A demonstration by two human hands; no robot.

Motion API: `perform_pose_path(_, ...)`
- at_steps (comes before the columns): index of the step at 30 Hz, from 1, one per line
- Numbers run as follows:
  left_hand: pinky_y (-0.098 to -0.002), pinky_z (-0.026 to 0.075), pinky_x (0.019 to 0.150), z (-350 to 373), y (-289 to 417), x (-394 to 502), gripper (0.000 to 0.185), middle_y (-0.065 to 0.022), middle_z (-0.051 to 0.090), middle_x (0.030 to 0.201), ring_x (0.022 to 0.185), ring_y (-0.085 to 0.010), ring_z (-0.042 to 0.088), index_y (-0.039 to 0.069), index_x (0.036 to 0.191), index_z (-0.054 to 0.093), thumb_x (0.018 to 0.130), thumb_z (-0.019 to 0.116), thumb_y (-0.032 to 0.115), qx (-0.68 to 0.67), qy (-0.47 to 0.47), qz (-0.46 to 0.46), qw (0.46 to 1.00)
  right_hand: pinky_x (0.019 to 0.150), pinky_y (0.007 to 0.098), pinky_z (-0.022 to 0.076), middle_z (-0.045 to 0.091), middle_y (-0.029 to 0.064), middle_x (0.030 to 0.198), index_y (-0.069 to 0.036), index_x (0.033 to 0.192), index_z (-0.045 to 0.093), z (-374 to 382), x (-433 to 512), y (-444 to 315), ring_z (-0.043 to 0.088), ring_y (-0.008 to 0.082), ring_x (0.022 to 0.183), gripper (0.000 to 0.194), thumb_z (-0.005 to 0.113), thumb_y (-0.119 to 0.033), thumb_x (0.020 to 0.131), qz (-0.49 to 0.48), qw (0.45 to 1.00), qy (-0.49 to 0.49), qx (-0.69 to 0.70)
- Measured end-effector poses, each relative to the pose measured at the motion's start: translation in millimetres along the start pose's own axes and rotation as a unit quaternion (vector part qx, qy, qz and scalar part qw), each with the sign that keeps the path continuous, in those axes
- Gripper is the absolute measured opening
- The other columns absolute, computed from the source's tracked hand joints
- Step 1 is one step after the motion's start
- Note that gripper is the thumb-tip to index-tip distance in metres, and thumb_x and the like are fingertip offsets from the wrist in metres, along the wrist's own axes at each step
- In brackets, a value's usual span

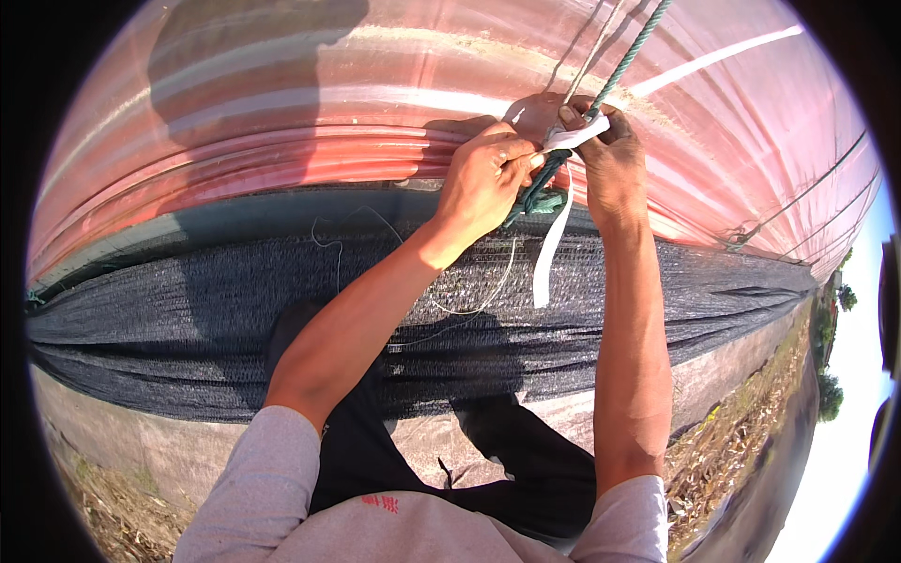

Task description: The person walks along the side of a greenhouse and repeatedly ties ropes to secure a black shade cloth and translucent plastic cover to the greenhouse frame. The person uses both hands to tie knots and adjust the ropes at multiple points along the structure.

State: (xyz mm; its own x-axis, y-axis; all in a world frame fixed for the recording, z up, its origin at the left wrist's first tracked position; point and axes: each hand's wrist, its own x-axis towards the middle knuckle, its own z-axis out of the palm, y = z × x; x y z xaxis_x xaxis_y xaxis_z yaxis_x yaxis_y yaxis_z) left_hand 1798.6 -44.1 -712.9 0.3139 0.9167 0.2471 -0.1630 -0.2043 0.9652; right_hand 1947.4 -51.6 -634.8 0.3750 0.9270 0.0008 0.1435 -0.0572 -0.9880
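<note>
Both my hands meet at a white strip, which is wrapped about a thin pale cord and a green twisted rope. My left hand pinches the strip's left end between thumb and forefinger. Its right part is gripped by my right hand, with fingers curled around the rope and cord. A loose white tail hangs down below the hands. Just under the wrap, a dark green rope knot runs down to the pipe. Part of the wrap is hidden by my fingers.
Reddish plastic film bulges ahead, above a grey-green pipe. Black shade netting spans the width below, with loose pale thread on it. Another tie rope crosses the film at right. Dry leaves cover the ground at right.
</note>
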Motion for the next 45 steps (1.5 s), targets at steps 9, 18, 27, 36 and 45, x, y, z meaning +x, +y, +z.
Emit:
perform_pose_path(9, -0.0227, 0.053, 0.066, 2, -6, 1, 0.008, -0.0081, 0.061, 0.097, 0.080, -0.0132, 0.068, -0.011, 0.101, 0.068, 0.098, 0.061, -0.007, -0.011, -0.010, 0.003, 1.000, 0.078, 0.0338, 0.0567, 0.075, 0.0141, 0.096, 0.007, 0.121, 0.061, -11, 4, 2, 0.073, 0.0213, 0.086, 0.032, 0.067, -0.011, 0.095, -0.019, 0.996, -0.026, -0.077)
perform_pose_path(18, -0.0336, 0.052, 0.066, 6, -9, 3, 0.011, -0.0142, 0.066, 0.090, 0.074, -0.0234, 0.066, -0.007, 0.101, 0.072, 0.093, 0.066, -0.005, -0.029, 0.032, 0.029, 0.999, 0.082, 0.0338, 0.0562, 0.077, 0.0179, 0.097, 0.003, 0.121, 0.067, -33, -26, -29, 0.075, 0.0244, 0.087, 0.032, 0.064, -0.009, 0.092, -0.008, 0.932, -0.033, -0.361)
perform_pose_path(27, -0.0293, 0.054, 0.063, 8, 5, 3, 0.012, -0.0115, 0.069, 0.087, 0.070, -0.0163, 0.067, -0.005, 0.102, 0.074, 0.092, 0.068, -0.004, 0.052, 0.024, 0.063, 0.996, 0.083, 0.0433, 0.0527, 0.065, 0.0205, 0.100, 0.003, 0.117, 0.065, -33, -103, 0, 0.066, 0.0394, 0.092, 0.028, 0.061, 0.005, 0.089, -0.144, 0.872, -0.085, -0.460)
perform_pose_path(36, -0.0258, 0.058, 0.069, 7, 5, 7, 0.019, -0.0073, 0.074, 0.105, 0.081, -0.0116, 0.071, 0.003, 0.111, 0.072, 0.094, 0.067, -0.004, -0.010, -0.001, 0.049, 0.999, 0.078, 0.0382, 0.0520, 0.064, 0.0127, 0.090, -0.001, 0.107, 0.065, -48, -107, -10, 0.062, 0.0271, 0.080, 0.017, 0.059, 0.002, 0.091, -0.071, 0.918, -0.122, -0.371)
perform_pose_path(45, -0.0328, 0.058, 0.075, 8, 6, 9, 0.025, -0.0128, 0.068, 0.106, 0.088, -0.0251, 0.070, 0.003, 0.116, 0.071, 0.092, 0.067, -0.003, 0.106, -0.005, 0.166, 0.980, 0.062, 0.0245, 0.0403, 0.058, -0.0028, 0.079, -0.004, 0.100, 0.069, -78, -58, -50, 0.045, 0.0056, 0.068, 0.025, 0.045, -0.010, 0.097, 0.020, 0.959, -0.100, -0.265)
